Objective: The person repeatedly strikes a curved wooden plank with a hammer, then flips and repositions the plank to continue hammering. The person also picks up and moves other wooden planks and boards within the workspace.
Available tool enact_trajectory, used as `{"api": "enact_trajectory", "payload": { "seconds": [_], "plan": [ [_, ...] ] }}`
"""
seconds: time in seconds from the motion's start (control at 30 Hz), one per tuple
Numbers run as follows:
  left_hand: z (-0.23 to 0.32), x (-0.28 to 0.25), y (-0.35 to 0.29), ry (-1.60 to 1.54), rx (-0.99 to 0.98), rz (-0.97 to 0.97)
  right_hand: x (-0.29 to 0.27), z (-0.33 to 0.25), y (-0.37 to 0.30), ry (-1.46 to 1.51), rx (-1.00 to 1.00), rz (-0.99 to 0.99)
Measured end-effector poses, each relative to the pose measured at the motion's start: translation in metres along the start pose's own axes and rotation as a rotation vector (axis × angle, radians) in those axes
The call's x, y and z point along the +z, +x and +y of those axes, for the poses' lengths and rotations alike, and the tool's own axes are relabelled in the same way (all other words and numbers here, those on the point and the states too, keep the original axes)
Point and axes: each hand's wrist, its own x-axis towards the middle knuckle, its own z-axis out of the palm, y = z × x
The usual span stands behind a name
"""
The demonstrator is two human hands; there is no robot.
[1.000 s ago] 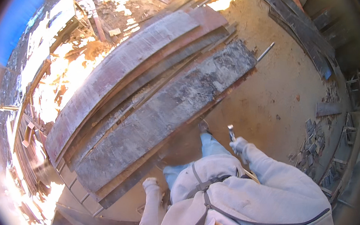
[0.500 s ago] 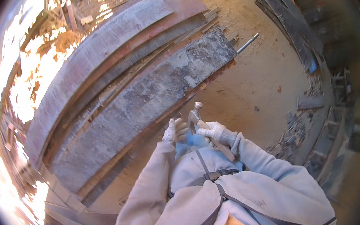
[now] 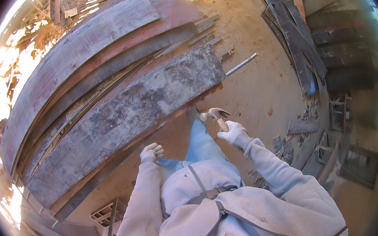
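Note:
Gripped in my right hand (image 3: 234, 134), which wears a whitish glove, is a claw hammer (image 3: 215, 115). The hand is closed round the wooden handle a little below the metal head; the face points left and the claw right. My left hand (image 3: 152, 152), also gloved, is closed with curled fingers, beside the near edge of a stack of boards and apart from it. Anything inside those fingers is hidden. The stack's closest panel (image 3: 124, 118) is long, dark and blotched with grey-white. Behind it lie reddish and grey panels (image 3: 84, 39).
A metal pipe (image 3: 241, 64) sticks out past the stack's right end. Dark planks (image 3: 291, 33) lean in a pile at the far right. Broken scraps (image 3: 303, 126) litter the brown ground on the right. A slatted wooden piece (image 3: 107, 213) lies at lower left.
My hands, close together before, are now well apart. The right one has carried the hammer rightward; the left has moved left and curled its fingers. The view has shifted, and one leg shows stepping forward.

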Motion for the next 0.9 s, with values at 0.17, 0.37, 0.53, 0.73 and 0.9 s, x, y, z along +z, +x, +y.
{"api": "enact_trajectory", "payload": {
  "seconds": [0.17, 0.37, 0.53, 0.73, 0.9],
  "plan": [
    [-0.026, 0.041, 0.027, -0.395, -0.010, -0.042, -0.047, 0.093, 0.171, 0.261, 0.097, 0.174],
    [-0.107, 0.123, 0.046, -0.132, -0.053, 0.461, -0.084, 0.180, 0.379, 0.483, 0.067, 0.281],
    [-0.122, 0.190, 0.062, -0.180, -0.087, 0.522, -0.080, 0.180, 0.476, 0.790, 0.082, 0.130],
    [-0.131, 0.230, 0.078, -0.317, 0.036, 0.430, -0.075, 0.179, 0.476, 0.550, 0.010, 0.084],
    [-0.088, 0.235, 0.104, -0.809, 0.248, 0.546, -0.145, 0.194, 0.423, 0.638, -0.032, 0.056]
  ]
}}
